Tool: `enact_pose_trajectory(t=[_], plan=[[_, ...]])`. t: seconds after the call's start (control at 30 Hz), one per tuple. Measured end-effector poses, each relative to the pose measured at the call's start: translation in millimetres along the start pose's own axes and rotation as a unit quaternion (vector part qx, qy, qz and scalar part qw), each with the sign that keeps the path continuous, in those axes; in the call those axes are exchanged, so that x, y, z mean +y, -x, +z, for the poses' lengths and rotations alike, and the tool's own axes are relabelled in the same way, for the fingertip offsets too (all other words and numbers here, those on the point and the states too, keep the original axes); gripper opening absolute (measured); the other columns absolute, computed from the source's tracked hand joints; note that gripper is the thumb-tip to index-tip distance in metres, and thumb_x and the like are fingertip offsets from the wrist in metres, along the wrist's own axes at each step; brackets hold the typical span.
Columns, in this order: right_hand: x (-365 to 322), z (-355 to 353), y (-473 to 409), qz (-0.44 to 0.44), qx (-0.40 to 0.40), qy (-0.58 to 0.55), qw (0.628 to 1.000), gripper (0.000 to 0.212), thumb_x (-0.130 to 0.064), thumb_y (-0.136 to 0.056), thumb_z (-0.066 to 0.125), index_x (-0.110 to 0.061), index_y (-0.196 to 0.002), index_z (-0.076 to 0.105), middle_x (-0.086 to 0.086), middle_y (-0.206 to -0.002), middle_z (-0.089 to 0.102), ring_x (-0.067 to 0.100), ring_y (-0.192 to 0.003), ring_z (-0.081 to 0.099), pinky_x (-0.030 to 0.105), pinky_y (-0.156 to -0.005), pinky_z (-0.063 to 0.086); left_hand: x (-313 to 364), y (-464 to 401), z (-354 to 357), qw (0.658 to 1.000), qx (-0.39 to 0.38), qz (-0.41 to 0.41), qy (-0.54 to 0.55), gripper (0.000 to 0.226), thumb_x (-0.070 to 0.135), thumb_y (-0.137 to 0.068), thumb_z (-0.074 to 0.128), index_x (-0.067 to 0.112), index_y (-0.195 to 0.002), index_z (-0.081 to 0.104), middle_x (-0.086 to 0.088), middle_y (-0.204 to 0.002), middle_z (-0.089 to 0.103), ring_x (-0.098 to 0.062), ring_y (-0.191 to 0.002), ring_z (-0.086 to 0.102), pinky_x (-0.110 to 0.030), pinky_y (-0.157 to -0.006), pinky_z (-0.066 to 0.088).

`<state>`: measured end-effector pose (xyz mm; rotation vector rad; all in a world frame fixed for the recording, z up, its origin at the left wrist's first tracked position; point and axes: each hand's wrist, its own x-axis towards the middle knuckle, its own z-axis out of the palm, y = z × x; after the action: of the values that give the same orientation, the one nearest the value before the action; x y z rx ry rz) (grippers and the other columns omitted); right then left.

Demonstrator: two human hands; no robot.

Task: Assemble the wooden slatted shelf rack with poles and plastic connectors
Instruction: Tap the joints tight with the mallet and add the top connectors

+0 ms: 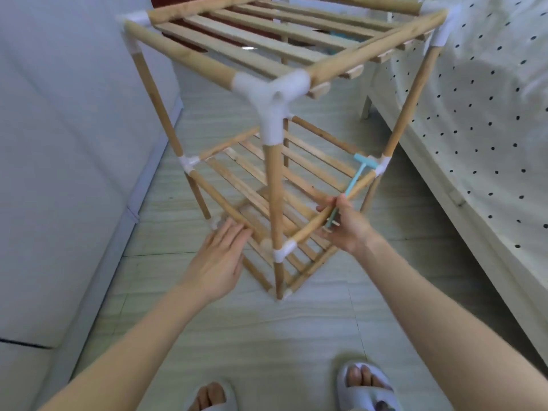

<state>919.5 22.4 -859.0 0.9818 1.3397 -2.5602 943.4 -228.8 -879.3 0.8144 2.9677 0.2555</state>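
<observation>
Pale striped floor (267, 336) runs between a grey sofa (59, 143) on the left and a bed with a spotty white cover (489, 99) on the right. On the floor stands the wooden rack (275, 185), three shelves tall, with round poles, flat slats and white plastic corner pieces. One big white corner piece (274, 96) on the top shelf is very close to the camera. The left hand (219, 259) is flat and open, its fingers touching the front pole of the middle shelf; it holds nothing. The right hand (345, 223) has its grip closed around a thin light blue tool (353, 185) with a T-shaped top, right by the middle shelf's side pole. Two feet in grey slippers (367, 387) show at the bottom.
</observation>
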Motion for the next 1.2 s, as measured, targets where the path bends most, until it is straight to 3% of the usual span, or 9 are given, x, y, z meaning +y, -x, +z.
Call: enact_pose_trajectory(t=[0.13, 0.23, 0.37, 0.5, 0.63, 0.73, 0.97, 1.07, 1.2], plan=[[-38, -30, -17, -0.015, -0.007, 0.043, 0.999, 0.035, -0.031, -0.101, 0.038, -0.014, -0.075, 0.054, 0.003, -0.082, 0.052, 0.019, -0.087, 0.052, 0.046, -0.089, 0.049, 1, -54, 1, 0.997, -0.059, 0.02, -0.045, 0.054, 0.043, -0.099, 0.026, 0.032, -0.15, 0.009, 0.001, -0.159, -0.003, -0.015, -0.142, -0.019, -0.041, -0.114, -0.009], [-40, -52, -10, -0.048, -0.019, 0.067, 0.996, 0.036, -0.026, -0.103, 0.034, -0.014, -0.073, 0.05, 0.002, -0.082, 0.05, 0.018, -0.086, 0.05, 0.045, -0.101, 0.042, 11, -87, -4, 0.993, -0.085, 0.005, -0.077, 0.047, 0.047, -0.098, 0.024, 0.027, -0.139, 0.035, -0.005, -0.149, 0.031, -0.025, -0.144, 0.012, -0.046, -0.117, 0.003], [-23, -93, 19, -0.103, 0.072, 0.106, 0.986, 0.033, -0.023, -0.103, 0.034, -0.007, -0.08, 0.053, 0.006, -0.079, 0.056, 0.017, -0.071, 0.055, 0.032, -0.069, 0.052, 27, -89, 5, 0.989, -0.034, 0.003, -0.141, 0.04, 0.05, -0.096, 0.026, 0.026, -0.118, 0.049, 0.0, -0.119, 0.051, -0.024, -0.118, 0.039, -0.041, -0.109, 0.021], [5, -126, 47, -0.107, 0.114, 0.204, 0.967, 0.024, -0.018, -0.101, 0.034, -0.006, -0.093, 0.052, -0.003, -0.051, 0.031, 0.009, -0.038, 0.024, 0.019, -0.037, 0.023, 50, -76, 15, 0.989, -0.008, -0.034, -0.146, 0.042, 0.056, -0.093, 0.023, 0.032, -0.112, 0.051, 0.004, -0.115, 0.055, -0.022, -0.112, 0.041, -0.041, -0.093, 0.027], [15, -140, 70, -0.139, 0.121, 0.232, 0.955, 0.027, -0.018, -0.101, 0.037, -0.007, -0.084, 0.055, -0.01, -0.041, 0.028, 0.005, -0.033, 0.021, 0.014, -0.035, 0.018, 77, -62, 26, 0.99, 0.014, -0.072, -0.121, 0.042, 0.056, -0.094, 0.022, 0.031, -0.109, 0.052, 0.001, -0.109, 0.058, -0.025, -0.107, 0.043, -0.04, -0.081, 0.028], [13, -145, 80, -0.226, 0.218, 0.16, 0.936, 0.028, -0.021, -0.1, 0.037, -0.012, -0.08, 0.054, -0.012, -0.04, 0.03, 0.003, -0.033, 0.025, 0.015, -0.034, 0.023, 82, -49, 34, 0.991, 0.022, -0.073, -0.111, 0.042, 0.048, -0.098, 0.019, 0.03, -0.126, 0.045, -0.002, -0.116, 0.051, -0.025, -0.106, 0.044, -0.04, -0.08, 0.027], [40, -129, 74, -0.213, 0.348, -0.072, 0.91, 0.031, -0.022, -0.102, 0.029, -0.016, -0.075, 0.042, -0.003, -0.052, 0.027, 0.002, -0.031, 0.024, 0.015, -0.032, 0.024, 75, -48, 36, 0.993, -0.024, -0.059, -0.099, 0.055, 0.046, -0.098, 0.011, 0.033, -0.148, -0.008, 0.001, -0.153, 0.017, -0.023, -0.136, 0.021, -0.052, -0.109, 0.017], [48, -128, 71, -0.201, 0.326, -0.059, 0.922, 0.031, -0.02, -0.102, 0.028, -0.016, -0.074, 0.041, -0.001, -0.054, 0.028, 0.003, -0.031, 0.027, 0.015, -0.033, 0.024, 75, -48, 38, 0.992, -0.016, -0.054, -0.109, 0.058, 0.046, -0.098, 0.014, 0.033, -0.147, -0.015, 0.001, -0.155, 0.008, -0.025, -0.139, 0.015, -0.055, -0.111, 0.012], [72, -121, 77, -0.081, 0.119, 0.11, 0.983, 0.03, -0.017, -0.102, 0.032, -0.013, -0.074, 0.041, -0.009, -0.042, 0.027, 0.005, -0.032, 0.021, 0.014, -0.034, 0.018, 73, -47, 42, 0.993, 0.005, -0.051, -0.105, 0.064, 0.046, -0.098, 0.022, 0.034, -0.146, -0.018, 0.004, -0.158, -0.009, -0.029, -0.144, -0.005, -0.057, -0.112, 0.002]])
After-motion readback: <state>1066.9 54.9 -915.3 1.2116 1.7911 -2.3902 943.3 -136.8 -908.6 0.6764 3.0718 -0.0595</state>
